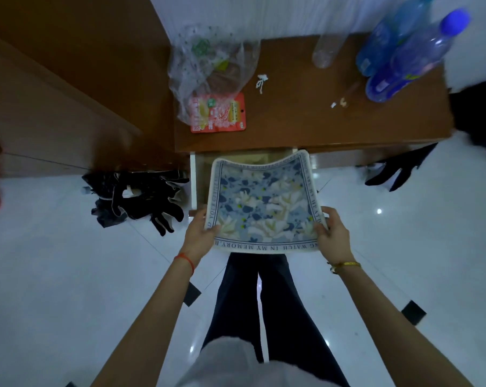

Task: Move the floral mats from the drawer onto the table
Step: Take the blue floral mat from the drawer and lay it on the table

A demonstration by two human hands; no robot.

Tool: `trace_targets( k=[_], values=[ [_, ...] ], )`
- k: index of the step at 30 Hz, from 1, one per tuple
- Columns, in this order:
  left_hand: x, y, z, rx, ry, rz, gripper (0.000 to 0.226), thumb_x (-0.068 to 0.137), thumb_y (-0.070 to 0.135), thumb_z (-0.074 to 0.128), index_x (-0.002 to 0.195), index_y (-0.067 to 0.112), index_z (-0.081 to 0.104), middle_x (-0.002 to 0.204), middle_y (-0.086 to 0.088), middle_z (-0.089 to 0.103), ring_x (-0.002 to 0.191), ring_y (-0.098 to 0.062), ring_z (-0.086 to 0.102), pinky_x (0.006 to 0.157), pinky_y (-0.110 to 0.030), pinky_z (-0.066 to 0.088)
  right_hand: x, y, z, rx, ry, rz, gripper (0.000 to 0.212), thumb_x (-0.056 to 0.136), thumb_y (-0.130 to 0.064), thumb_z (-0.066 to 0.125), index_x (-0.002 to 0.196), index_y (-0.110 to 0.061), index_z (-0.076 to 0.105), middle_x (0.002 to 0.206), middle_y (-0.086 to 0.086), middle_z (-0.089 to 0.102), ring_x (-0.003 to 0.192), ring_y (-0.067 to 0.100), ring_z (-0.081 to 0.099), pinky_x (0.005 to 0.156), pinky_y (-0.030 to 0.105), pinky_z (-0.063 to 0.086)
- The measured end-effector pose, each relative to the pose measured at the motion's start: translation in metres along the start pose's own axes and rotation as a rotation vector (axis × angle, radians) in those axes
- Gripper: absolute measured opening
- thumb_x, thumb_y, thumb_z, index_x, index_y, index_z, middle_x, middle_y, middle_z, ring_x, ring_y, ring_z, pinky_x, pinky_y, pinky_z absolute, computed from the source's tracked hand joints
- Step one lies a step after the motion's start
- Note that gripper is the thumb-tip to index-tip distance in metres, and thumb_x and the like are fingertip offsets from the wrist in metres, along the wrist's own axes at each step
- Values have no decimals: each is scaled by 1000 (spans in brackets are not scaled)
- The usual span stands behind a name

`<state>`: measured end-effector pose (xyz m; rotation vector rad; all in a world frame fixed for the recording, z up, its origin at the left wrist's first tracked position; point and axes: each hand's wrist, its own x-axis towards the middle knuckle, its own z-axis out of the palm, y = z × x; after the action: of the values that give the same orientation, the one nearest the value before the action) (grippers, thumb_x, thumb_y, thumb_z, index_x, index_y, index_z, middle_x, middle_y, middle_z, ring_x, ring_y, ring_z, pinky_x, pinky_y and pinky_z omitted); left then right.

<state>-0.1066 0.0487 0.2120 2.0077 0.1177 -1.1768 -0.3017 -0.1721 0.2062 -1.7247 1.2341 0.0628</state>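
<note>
A blue floral mat (261, 202) with white flowers and a lettered border hangs in the air above the open drawer (193, 180), sagging a little in its middle. My left hand (201, 233) grips its near left corner, thumb on top. My right hand (331, 233) grips the near right corner the same way. The mat covers most of the drawer, so what lies inside is hidden. The brown table (306, 113) stands just beyond the drawer.
On the table lie a clear plastic bag (208, 65), a red snack packet (219, 114), blue bottles (409, 57), an empty clear bottle (327, 51) and small scraps. Dark clothing (141, 199) lies on the white floor at left, beside a brown cabinet (54, 93).
</note>
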Motion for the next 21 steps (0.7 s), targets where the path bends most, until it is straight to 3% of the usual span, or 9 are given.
trace_targets(
  k=[3,6,11,14,16,21],
  values=[
    [-48,25,-9,14,-42,59,52,94,5,56,143,13,41,142,-9,50,130,-27,47,110,-48,39,-43,-18,-31,45,31,6,29,93,-3,50,112,-24,49,96,6,67,72,10,62,51,12,47],
    [-96,60,-14,6,-87,160,44,96,3,53,137,19,45,138,-7,51,125,-26,50,107,-41,42,-86,-38,-60,92,88,-15,26,94,-4,51,117,-17,50,94,3,67,75,3,63,52,9,47],
    [-149,107,-18,44,-176,307,43,96,5,53,134,24,46,134,-3,55,123,-23,52,107,-43,43,-149,-64,-98,179,253,-39,27,94,-5,52,118,-17,49,93,-2,67,78,1,63,55,8,47],
    [-169,129,-17,61,-237,386,43,96,6,54,134,23,47,133,-3,56,122,-22,54,106,-44,44,-179,-71,-113,215,376,-37,26,94,-6,52,117,-18,50,90,-2,67,75,4,64,55,15,51],
    [-178,142,-15,66,-282,428,44,95,5,55,136,18,47,130,-4,59,119,-20,57,102,-42,48,-198,-74,-118,242,460,-23,28,93,-7,52,119,-17,50,90,-4,67,74,3,64,58,20,53],
    [-195,172,-6,110,-423,542,40,92,-2,55,128,17,52,120,-2,65,104,-11,65,86,-27,56,-247,-81,-122,343,654,-6,30,93,-3,53,120,-15,51,90,-5,67,76,-9,63,58,6,45]
  ],
)
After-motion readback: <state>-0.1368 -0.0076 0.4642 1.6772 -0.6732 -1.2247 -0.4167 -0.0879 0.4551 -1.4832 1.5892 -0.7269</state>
